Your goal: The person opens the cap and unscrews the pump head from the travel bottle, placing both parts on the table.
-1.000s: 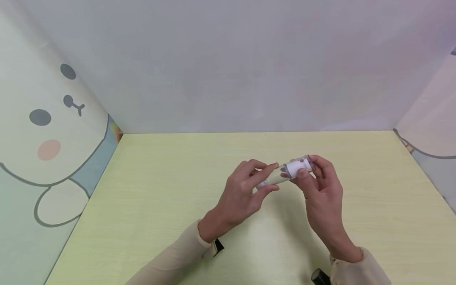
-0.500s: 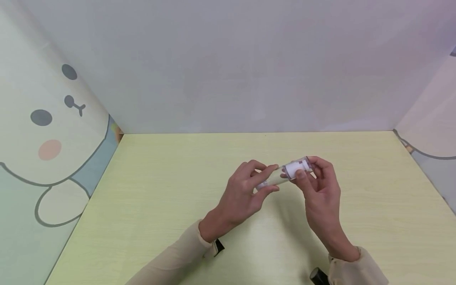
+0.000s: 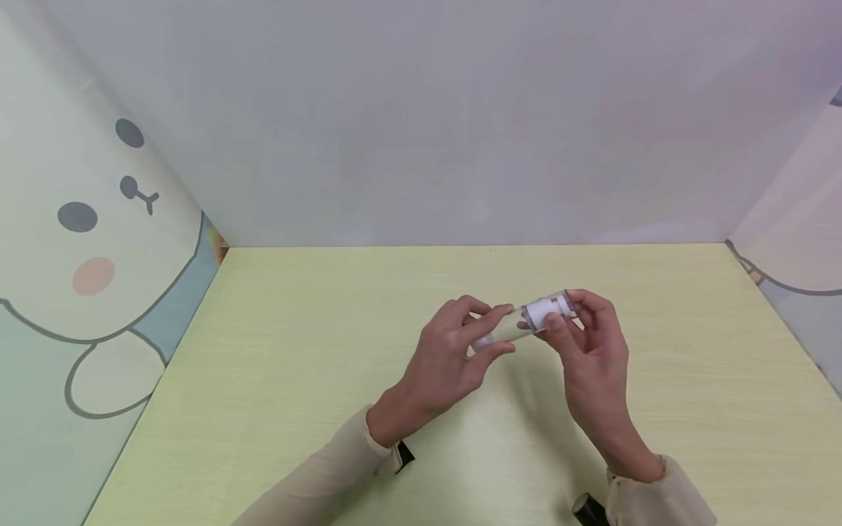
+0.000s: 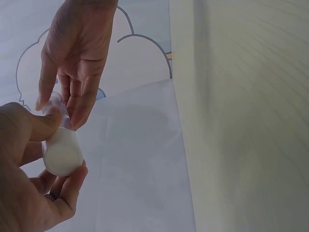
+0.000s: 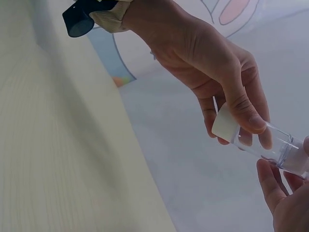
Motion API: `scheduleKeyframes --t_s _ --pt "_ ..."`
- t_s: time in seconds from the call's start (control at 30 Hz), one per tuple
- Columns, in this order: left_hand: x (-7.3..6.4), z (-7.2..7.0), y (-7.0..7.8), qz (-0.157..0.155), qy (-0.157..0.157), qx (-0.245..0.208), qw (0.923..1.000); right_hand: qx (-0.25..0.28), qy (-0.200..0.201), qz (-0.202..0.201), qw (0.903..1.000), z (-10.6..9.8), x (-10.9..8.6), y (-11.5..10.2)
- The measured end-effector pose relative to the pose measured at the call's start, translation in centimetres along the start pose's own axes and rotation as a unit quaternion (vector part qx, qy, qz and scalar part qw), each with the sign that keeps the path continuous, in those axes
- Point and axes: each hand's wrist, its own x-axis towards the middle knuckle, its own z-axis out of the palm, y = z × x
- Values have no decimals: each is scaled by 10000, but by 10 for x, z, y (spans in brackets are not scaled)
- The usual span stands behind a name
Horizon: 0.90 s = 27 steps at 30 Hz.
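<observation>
A small clear cylindrical bottle (image 3: 516, 326) is held tilted in the air above the table, its right end higher. My left hand (image 3: 447, 358) grips its lower left end between thumb and fingers. That end is white and round (image 4: 63, 154) in the left wrist view. At the other end my right hand (image 3: 595, 365) pinches a clear section with a white part (image 3: 541, 310) inside, thumb in front and fingers behind. The right wrist view shows the clear middle (image 5: 270, 140) between the hands. The fingers hide parts of both ends.
The pale wood-grain table (image 3: 296, 329) extends beneath both hands. A plain grey wall (image 3: 421, 131) stands along its back edge, and a cartoon-printed panel (image 3: 39, 183) along its left. Black devices (image 3: 590, 509) sit at both sleeves.
Between one second and half a second ago, my right hand and the bottle's right end shifted very slightly down and left. Both hands keep their hold on the bottle.
</observation>
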Motion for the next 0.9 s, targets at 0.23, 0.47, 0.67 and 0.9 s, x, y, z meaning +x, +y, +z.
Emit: scheduleKeyframes --t_s 0.23,0.47,0.67,0.9 --pt "1 1 1 21 58 -11 10000 223 58 424 9988 -3 5 -7" --pt "-2 1 -1 -50 130 -270 9995 1484 460 211 9876 -22 19 -22" --pt "-1 0 -3 -156 342 -344 9987 1709 -14 -20 9853 -26 20 -24" --pt "1 -3 -3 -277 382 -518 9975 1594 11 -91 9872 -26 19 -19"
